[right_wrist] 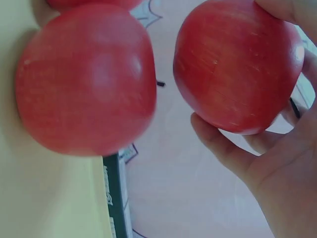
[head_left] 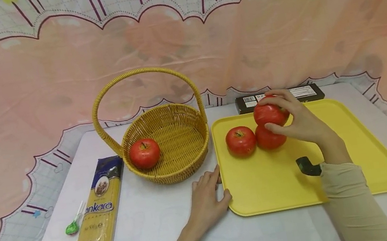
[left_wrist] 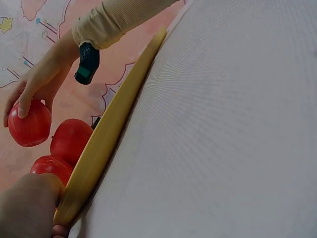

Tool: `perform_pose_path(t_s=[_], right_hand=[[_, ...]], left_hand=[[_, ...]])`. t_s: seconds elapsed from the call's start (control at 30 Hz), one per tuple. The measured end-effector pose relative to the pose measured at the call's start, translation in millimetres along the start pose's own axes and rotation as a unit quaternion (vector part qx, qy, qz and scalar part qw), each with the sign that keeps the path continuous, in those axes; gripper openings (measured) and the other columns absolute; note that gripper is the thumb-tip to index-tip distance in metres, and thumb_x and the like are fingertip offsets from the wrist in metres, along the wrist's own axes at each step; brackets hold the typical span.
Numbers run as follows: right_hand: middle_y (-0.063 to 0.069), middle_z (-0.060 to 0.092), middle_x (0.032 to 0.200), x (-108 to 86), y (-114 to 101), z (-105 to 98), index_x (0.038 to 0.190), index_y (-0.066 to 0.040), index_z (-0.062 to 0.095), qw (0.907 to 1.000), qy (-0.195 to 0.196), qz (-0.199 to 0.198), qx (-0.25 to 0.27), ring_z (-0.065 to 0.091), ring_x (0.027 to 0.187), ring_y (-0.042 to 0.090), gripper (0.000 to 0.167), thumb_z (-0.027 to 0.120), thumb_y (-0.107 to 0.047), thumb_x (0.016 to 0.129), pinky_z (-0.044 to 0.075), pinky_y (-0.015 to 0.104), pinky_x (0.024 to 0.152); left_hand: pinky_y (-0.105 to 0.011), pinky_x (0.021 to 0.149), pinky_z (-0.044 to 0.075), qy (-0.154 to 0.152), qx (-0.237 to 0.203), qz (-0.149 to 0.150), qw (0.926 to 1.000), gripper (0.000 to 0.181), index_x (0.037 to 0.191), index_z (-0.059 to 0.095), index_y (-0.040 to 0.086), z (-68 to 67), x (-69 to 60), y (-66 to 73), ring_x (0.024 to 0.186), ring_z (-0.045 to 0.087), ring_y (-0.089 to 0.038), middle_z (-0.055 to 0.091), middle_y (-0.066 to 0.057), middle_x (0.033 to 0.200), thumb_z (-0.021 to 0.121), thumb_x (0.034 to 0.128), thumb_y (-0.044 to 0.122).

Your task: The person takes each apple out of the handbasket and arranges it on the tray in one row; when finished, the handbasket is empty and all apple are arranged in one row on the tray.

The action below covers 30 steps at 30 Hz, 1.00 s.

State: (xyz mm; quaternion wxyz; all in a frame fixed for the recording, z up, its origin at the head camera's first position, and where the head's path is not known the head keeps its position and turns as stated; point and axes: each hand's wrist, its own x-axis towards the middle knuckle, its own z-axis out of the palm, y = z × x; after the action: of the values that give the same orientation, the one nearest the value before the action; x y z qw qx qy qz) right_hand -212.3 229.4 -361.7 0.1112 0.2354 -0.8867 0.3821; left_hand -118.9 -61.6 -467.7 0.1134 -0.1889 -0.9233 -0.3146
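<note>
In the head view my right hand (head_left: 299, 122) grips a red apple (head_left: 268, 114) from above, thumb on the near side. The right wrist view shows this apple (right_wrist: 237, 67) raised between thumb and fingers, apart from another apple (right_wrist: 86, 82) on the tray. That second apple (head_left: 269, 138) is partly hidden below the held one; a third apple (head_left: 241, 141) sits to its left. My left hand (head_left: 208, 199) holds the left rim of the yellow tray (head_left: 267, 193) near its front corner. In the left wrist view, the thumb lies over the rim (left_wrist: 94, 163).
Left of the tray stands a yellow wicker basket (head_left: 179, 152) with a tall handle and one apple (head_left: 145, 153) inside. A pasta packet (head_left: 98, 217) and a green-wrapped lollipop (head_left: 72, 228) lie farther left. Behind the tray is a black box (head_left: 306, 93), against a patterned cloth.
</note>
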Motion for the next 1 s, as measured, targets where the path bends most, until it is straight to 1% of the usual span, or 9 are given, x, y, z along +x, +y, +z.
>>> perform_pose_path(t_s=[0.07,0.17,0.27,0.47,0.57,0.7,0.77,0.83,1.0], right_hand=[[-0.001,0.034,0.143,-1.8,3,-3,0.126,-0.028,0.057,0.9999,-0.003,0.011,-0.003,0.046,0.121,0.022,0.053,0.075,-0.016,0.078,0.042,0.035,0.098],[0.0,0.034,0.143,-4.0,6,-7,0.126,-0.028,0.057,0.9997,-0.007,0.024,-0.003,0.044,0.122,0.026,0.051,0.075,-0.019,0.079,0.04,0.054,0.097],[0.001,0.033,0.142,-5.7,10,-11,0.127,-0.028,0.056,0.9993,-0.01,0.035,-0.003,0.043,0.123,0.029,0.052,0.074,-0.021,0.079,0.039,0.059,0.096],[0.001,0.034,0.141,-9.8,16,-18,0.129,-0.027,0.055,0.9983,-0.014,0.054,-0.013,0.042,0.122,0.03,0.053,0.074,-0.023,0.08,0.039,0.058,0.096],[0.0,0.035,0.14,-12.0,17,-21,0.129,-0.027,0.055,0.9977,-0.017,0.06,-0.027,0.044,0.12,0.027,0.053,0.074,-0.024,0.08,0.041,0.047,0.095],[-0.002,0.037,0.138,-14.2,19,-25,0.13,-0.029,0.055,0.9968,-0.018,0.065,-0.043,0.045,0.118,0.022,0.054,0.074,-0.026,0.08,0.038,0.025,0.091],[-0.003,0.038,0.137,-15.1,20,-26,0.13,-0.029,0.054,0.9965,-0.02,0.069,-0.044,0.045,0.117,0.022,0.054,0.074,-0.027,0.08,0.036,0.02,0.089],[-0.002,0.038,0.137,-15.8,20,-28,0.131,-0.028,0.054,0.9963,-0.023,0.072,-0.04,0.046,0.116,0.022,0.054,0.074,-0.026,0.08,0.037,0.023,0.09],[0.002,0.037,0.137,-17.5,22,-31,0.133,-0.023,0.053,0.9955,-0.03,0.083,-0.034,0.046,0.115,0.028,0.056,0.074,-0.025,0.08,0.039,0.046,0.092]], left_hand=[[-0.024,0.073,0.024,0.001,0.001,0.0,1.0,0.062,0.137,0.049,0.004,0.5,-0.1,-0.4,0.076,0.042,-0.005,0.053,0.008,0.09,0.062,0.0783,0.022],[-0.024,0.073,0.024,0.002,0.004,0.001,1.0,0.062,0.136,0.049,0.004,1.3,-0.2,-1.0,0.075,0.042,-0.005,0.052,0.009,0.089,0.062,0.0782,0.022],[-0.024,0.072,0.023,0.004,0.004,0.002,1.0,0.062,0.136,0.05,0.004,1.8,-0.2,-1.4,0.075,0.042,-0.005,0.053,0.008,0.089,0.062,0.0781,0.022],[-0.024,0.072,0.023,0.007,0.004,0.005,1.0,0.062,0.136,0.049,0.004,1.2,-0.2,-1.0,0.075,0.042,-0.005,0.053,0.007,0.09,0.063,0.078,0.021],[-0.024,0.072,0.023,0.007,0.005,0.005,0.9999,0.062,0.136,0.05,0.004,0.9,-0.4,-0.8,0.075,0.041,-0.004,0.053,0.008,0.09,0.063,0.078,0.022],[-0.024,0.072,0.024,0.01,0.007,0.007,0.9999,0.062,0.136,0.05,0.004,1.0,-0.3,-0.9,0.075,0.041,-0.004,0.053,0.007,0.089,0.063,0.0779,0.022],[-0.024,0.072,0.024,0.011,0.008,0.008,0.9999,0.061,0.135,0.051,0.004,1.3,-0.2,-1.1,0.075,0.042,-0.004,0.054,0.007,0.089,0.063,0.0778,0.022],[-0.024,0.073,0.024,0.01,0.008,0.005,0.9999,0.062,0.135,0.05,0.004,1.7,-0.2,-1.3,0.075,0.042,-0.004,0.054,0.008,0.089,0.063,0.0777,0.022],[-0.024,0.074,0.025,0.001,0.005,-0.005,1.0,0.063,0.137,0.049,0.004,2.7,-0.5,-1.8,0.076,0.042,-0.004,0.053,0.009,0.09,0.062,0.0782,0.023]])
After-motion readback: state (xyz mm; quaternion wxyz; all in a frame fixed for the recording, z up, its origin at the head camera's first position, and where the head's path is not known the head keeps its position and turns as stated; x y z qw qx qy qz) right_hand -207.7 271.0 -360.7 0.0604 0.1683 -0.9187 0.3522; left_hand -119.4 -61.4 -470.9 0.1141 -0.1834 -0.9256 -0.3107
